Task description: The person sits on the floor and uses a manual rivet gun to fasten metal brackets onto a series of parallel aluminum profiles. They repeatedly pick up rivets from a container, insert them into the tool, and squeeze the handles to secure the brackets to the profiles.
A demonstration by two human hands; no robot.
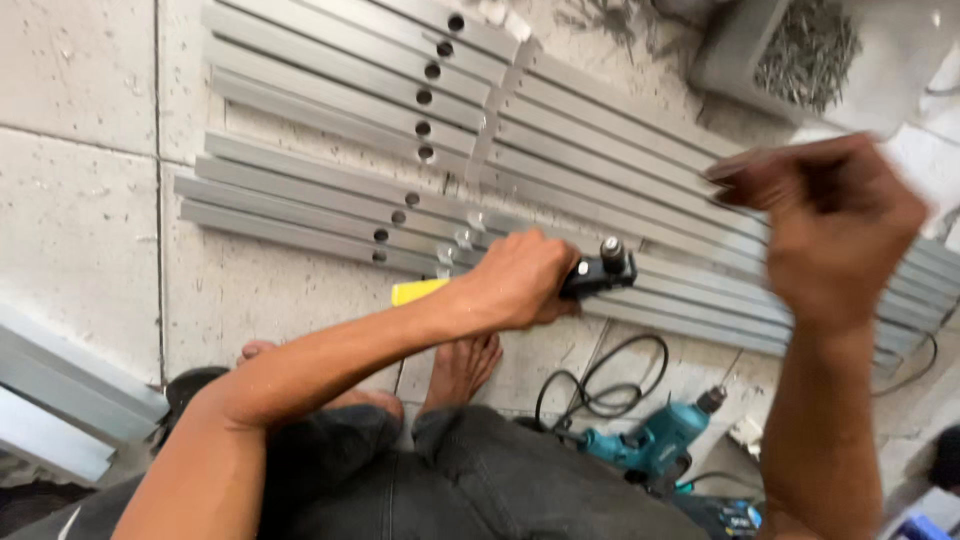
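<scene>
Tiled floor [80, 250] holds aluminium bars [300, 205], teal drill [650, 440], screw tray [790, 50].

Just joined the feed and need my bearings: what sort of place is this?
Probably a metalwork or fabrication site: drilled aluminium bars lie across a concrete slab floor, beside a teal power drill and a tray of screws.

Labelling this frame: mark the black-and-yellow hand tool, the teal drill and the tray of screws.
hand tool [603, 268], head view, on its black head beside the left hand's knuckles.
teal drill [645, 443], head view, on its teal body.
tray of screws [728, 50], head view, on its grey side wall.
</scene>
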